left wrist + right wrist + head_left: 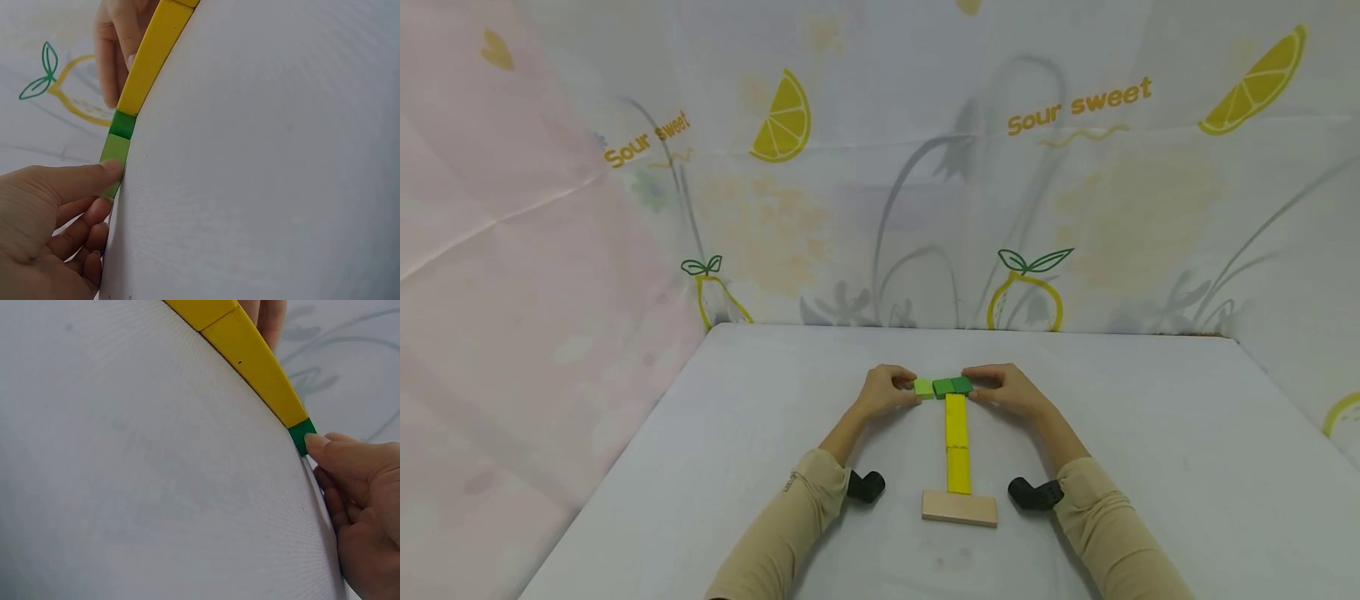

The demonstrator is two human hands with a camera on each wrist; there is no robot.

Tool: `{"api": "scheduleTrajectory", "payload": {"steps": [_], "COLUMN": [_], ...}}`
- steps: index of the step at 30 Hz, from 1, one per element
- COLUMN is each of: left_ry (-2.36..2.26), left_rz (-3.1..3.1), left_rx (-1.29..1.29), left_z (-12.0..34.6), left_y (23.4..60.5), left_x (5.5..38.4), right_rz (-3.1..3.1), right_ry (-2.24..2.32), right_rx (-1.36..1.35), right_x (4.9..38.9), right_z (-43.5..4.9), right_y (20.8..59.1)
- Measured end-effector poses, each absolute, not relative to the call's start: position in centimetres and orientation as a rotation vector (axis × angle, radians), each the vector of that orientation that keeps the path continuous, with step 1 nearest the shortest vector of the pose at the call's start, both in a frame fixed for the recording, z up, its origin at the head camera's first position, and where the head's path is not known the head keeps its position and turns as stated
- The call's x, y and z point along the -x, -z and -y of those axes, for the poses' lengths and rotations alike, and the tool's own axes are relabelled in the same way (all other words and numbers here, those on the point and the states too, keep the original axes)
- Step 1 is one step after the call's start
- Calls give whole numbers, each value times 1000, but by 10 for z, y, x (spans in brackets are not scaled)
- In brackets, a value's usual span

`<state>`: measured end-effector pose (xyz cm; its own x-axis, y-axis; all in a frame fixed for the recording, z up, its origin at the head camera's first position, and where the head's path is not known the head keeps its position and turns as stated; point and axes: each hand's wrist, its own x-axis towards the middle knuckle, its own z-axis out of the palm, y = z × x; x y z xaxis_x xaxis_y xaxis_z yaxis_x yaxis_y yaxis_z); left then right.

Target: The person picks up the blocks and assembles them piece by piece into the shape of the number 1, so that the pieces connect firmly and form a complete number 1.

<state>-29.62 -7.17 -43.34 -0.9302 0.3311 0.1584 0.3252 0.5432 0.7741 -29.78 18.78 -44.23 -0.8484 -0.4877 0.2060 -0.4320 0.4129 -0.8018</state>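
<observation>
My left hand (pixel 887 390) pinches a light green block (pixel 923 389) at the left end of a short row. In the left wrist view, its thumb lies on the light green block (pixel 115 150). A mid-green block (pixel 943 388) sits in the middle of the row. At the right end, my right hand (pixel 1009 390) holds a dark green block (pixel 961 385) between thumb and fingers; in the right wrist view the thumb covers part of that block (pixel 300 434). Two yellow blocks, one upper (pixel 956 421) and one lower (pixel 958 471), run end to end from the row toward me.
A flat plain wooden block (pixel 959 508) lies crosswise at the near end of the yellow blocks. Everything lies on a white-covered table (pixel 1150 433). A lemon-printed cloth (pixel 865 208) hangs behind it. Black wrist devices, left (pixel 867 487) and right (pixel 1036 493), sit beside the sleeves.
</observation>
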Motion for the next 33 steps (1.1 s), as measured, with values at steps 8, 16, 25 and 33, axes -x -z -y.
{"api": "scheduleTrajectory", "payload": {"steps": [8, 16, 25, 33], "left_ry": [-1401, -1419, -1429, -1442], "left_rz": [-2747, -2740, -2702, -2690], "left_rx": [-577, -555, -572, -582], "left_z": [69, 70, 74, 75], "left_y": [433, 433, 433, 435], "left_x": [296, 296, 296, 296], "right_rz": [-2587, -2580, -2567, -2572], "right_ry": [1451, 1462, 1478, 1472], "right_rx": [844, 832, 839, 847], "right_x": [298, 297, 298, 297], "right_z": [-188, -188, -188, -188], "right_y": [441, 440, 442, 443]}}
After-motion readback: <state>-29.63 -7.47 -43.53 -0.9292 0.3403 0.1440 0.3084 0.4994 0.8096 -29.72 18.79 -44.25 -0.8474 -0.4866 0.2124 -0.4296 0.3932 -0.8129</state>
